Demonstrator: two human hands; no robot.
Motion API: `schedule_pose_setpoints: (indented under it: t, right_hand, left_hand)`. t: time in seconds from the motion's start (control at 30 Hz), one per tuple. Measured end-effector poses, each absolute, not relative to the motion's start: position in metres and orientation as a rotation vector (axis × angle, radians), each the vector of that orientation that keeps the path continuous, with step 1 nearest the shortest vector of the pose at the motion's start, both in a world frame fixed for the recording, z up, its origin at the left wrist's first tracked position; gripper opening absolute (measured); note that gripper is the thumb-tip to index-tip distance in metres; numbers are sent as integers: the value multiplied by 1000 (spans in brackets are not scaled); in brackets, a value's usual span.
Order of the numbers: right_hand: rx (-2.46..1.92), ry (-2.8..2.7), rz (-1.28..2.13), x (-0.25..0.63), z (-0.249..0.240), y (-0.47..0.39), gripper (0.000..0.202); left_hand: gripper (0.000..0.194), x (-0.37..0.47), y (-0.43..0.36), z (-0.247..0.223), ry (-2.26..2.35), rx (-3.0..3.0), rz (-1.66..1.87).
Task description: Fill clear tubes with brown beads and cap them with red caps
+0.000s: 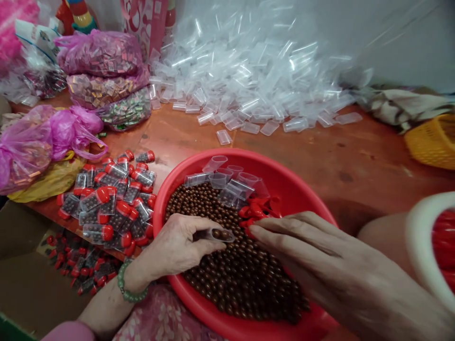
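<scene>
My left hand [185,244] is closed around a clear plastic container [221,235], tilted with its mouth to the right. Brown balls show inside it. Below lies a mass of glossy brown balls [245,279] in a red basin [302,184]. My right hand [313,251] reaches in from the right, fingers stretched out, their tips at a small pile of red caps [261,208]. Its thumb is hidden. Several empty clear containers [236,189] lie on the balls at the basin's far side.
Filled, red-capped containers [113,199] are heaped left of the basin, with more in a cardboard box [21,265] below. Clear containers [249,80] are piled at the back. Pink bags [103,54] stand back left. A white-rimmed bucket [414,237] and yellow basket [432,142] are at right.
</scene>
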State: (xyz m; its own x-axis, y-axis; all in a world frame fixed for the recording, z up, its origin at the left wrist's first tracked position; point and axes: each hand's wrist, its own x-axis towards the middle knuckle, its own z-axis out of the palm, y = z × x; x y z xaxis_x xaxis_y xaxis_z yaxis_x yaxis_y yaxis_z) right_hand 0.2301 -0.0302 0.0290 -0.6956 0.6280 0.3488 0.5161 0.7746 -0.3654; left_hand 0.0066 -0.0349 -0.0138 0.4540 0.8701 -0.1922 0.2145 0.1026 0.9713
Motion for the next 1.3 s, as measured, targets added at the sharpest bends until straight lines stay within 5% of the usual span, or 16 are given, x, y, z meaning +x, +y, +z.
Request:
schedule_pose_setpoints:
  t: [0.23, 0.5, 0.83, 1.3]
  right_hand:
    - [-895, -2310, 508, 204, 25, -35, 33]
    - [-878, -2595, 201, 225, 27, -39, 35]
    - [-1170, -1784, 741, 190, 10, -48, 27]
    - [-1300, -1764, 785, 170, 13, -44, 17]
  left_hand:
    - [22, 6, -36, -16, 1008, 1456, 656]
    - [19, 6, -36, -15, 1005, 1488, 611]
    - [24, 4, -35, -20, 883, 1300, 634]
    - [17, 3, -29, -23, 666, 798, 536]
